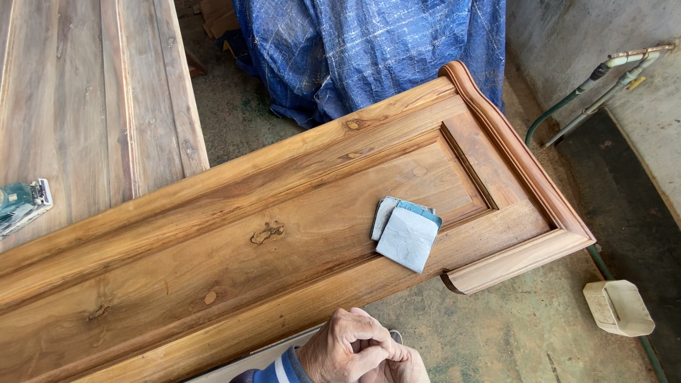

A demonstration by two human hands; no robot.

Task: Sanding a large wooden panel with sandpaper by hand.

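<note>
Left hand (347,349) clasps right hand (401,365) (below wood panel (234,234)); sandpaper (406,232) atop.

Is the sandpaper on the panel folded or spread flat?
Folded: the sandpaper lies doubled in overlapping grey layers on the wooden panel.

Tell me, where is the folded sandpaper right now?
In the head view the folded sandpaper lies on the recessed wooden panel, right of centre near its moulded end, apart from the clasped hands below.

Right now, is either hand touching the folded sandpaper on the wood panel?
Apart. The head view shows the left hand and right hand clasped together below the panel's near edge, while the folded sandpaper lies alone on the wood panel, with bare wood between.
</note>
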